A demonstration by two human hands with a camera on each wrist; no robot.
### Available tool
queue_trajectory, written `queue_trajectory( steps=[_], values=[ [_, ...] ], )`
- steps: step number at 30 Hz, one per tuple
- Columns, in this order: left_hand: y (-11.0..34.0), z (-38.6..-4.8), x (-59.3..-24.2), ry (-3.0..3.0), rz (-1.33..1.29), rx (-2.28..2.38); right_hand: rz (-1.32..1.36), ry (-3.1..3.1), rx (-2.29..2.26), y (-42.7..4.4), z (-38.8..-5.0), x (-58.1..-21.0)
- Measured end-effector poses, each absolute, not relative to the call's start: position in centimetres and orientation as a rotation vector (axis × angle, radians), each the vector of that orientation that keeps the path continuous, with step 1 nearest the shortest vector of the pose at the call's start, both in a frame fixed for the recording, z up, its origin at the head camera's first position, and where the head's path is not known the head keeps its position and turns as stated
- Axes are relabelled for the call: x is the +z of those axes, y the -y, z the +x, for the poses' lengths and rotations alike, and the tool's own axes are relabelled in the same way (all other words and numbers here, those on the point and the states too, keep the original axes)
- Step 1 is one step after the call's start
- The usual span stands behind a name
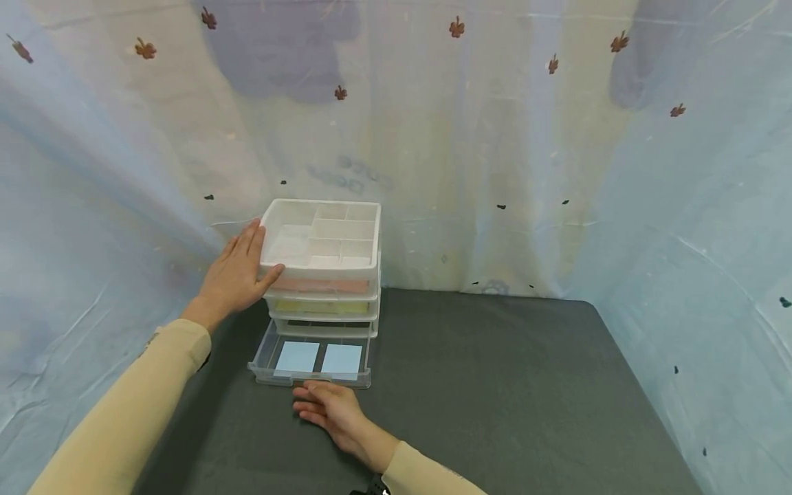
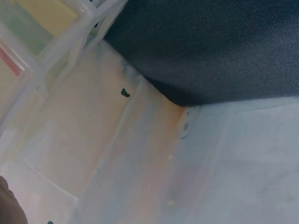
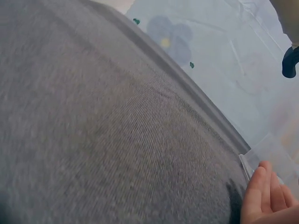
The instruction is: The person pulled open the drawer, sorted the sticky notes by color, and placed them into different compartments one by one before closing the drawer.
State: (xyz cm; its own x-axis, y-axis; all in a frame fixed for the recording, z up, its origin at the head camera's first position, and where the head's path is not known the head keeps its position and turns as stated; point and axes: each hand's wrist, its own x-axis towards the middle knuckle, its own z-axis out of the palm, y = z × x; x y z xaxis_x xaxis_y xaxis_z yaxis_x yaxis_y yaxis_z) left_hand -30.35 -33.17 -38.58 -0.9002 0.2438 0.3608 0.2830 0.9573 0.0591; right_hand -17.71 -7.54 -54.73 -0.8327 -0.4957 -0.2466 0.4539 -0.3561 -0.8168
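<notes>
A small white plastic drawer unit stands at the back left of the table, with a divided tray on top. Its bottom clear drawer is pulled out towards me and has two pale blue square sheets lying side by side in it. My left hand rests against the unit's upper left side, fingers straight and thumb at the front edge. Just before the drawer's front is my right hand, palm turned sideways, fingers slightly bent; whether the fingertips touch the drawer's front lip I cannot tell.
Above the bottom drawer, the closed drawers show pinkish and yellow contents. A dark grey cloth covers the table. A patterned pale curtain hangs behind and at both sides, close to the unit's back.
</notes>
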Motion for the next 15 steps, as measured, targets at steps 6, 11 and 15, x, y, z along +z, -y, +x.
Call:
queue_trajectory(
  steps=[6, 11, 15],
  values=[
    [33.3, -30.6, -38.7, 2.748, -0.388, -0.149, 0.050, -1.218, -2.221, 7.9, -17.9, -54.8],
    [33.3, -30.6, -38.6, 2.757, -0.385, -0.149, 0.097, -1.162, -2.241, 8.4, -17.9, -55.0],
    [33.3, -30.5, -38.6, 2.769, -0.381, -0.151, 0.138, -1.143, -2.250, 8.7, -18.0, -55.1]
  ],
)
